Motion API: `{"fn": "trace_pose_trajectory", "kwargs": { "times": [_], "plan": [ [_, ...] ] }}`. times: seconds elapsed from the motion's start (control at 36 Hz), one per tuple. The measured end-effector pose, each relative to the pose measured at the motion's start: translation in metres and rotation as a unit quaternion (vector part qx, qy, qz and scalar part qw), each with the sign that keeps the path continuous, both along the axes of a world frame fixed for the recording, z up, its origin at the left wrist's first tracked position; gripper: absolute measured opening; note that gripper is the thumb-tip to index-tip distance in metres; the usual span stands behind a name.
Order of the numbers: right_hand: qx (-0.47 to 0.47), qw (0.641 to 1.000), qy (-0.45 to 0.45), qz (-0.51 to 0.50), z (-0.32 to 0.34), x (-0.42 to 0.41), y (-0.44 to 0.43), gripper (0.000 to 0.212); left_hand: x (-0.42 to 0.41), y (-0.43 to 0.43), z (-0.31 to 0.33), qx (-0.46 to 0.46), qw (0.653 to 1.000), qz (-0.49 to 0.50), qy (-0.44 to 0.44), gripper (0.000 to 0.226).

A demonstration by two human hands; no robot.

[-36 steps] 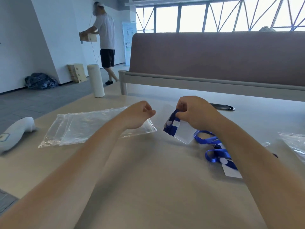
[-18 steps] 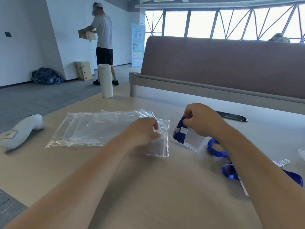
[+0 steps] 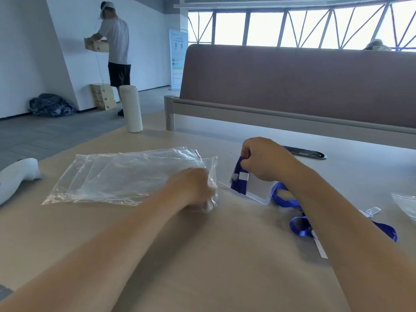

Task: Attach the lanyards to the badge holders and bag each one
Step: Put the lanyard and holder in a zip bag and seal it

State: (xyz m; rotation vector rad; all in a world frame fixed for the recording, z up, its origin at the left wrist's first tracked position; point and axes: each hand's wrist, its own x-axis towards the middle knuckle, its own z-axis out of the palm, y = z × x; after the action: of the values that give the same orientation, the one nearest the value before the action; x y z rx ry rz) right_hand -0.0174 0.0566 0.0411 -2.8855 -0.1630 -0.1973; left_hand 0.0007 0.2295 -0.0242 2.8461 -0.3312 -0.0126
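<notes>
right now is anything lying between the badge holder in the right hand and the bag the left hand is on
Nothing visible does. The right hand holds the badge holder with its folded blue lanyard just right of the bag, whose near-right corner the left hand grips. Only a strip of bare table separates them.

Office: shared desk (image 3: pixel 202 255), divider panel (image 3: pixel 292 86), banner stand (image 3: pixel 177 57).

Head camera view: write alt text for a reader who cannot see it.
At a beige table, the person's left hand pinches the near corner of a clear plastic bag on a flat stack, while the right hand holds a clear badge holder wrapped with a blue lanyard. More lanyards lie at right.
</notes>
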Motion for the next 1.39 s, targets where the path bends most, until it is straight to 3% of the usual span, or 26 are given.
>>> {"fn": "trace_pose_trajectory", "kwargs": {
  "times": [0.17,0.33,0.53,0.83,1.39],
  "plan": [
    [0.024,0.999,-0.027,0.024,0.009,-0.004,0.001,0.002,0.000,0.006,0.015,-0.080,0.997,-0.021,0.008,0.033],
    [0.033,0.998,-0.051,0.005,0.020,-0.005,-0.006,0.004,0.005,0.006,0.039,-0.130,0.991,-0.027,-0.001,0.008],
    [0.024,0.999,-0.048,0.004,0.027,-0.008,-0.013,0.002,0.002,0.003,0.053,-0.170,0.985,-0.023,-0.022,0.014],
    [0.026,0.996,-0.080,-0.025,0.025,-0.002,-0.010,0.018,-0.009,-0.002,0.028,-0.259,0.963,-0.020,-0.072,0.018],
    [0.102,0.994,-0.046,-0.021,0.016,-0.003,0.001,0.016,-0.004,0.001,0.025,-0.280,0.952,-0.059,-0.106,0.011]
  ]
}}
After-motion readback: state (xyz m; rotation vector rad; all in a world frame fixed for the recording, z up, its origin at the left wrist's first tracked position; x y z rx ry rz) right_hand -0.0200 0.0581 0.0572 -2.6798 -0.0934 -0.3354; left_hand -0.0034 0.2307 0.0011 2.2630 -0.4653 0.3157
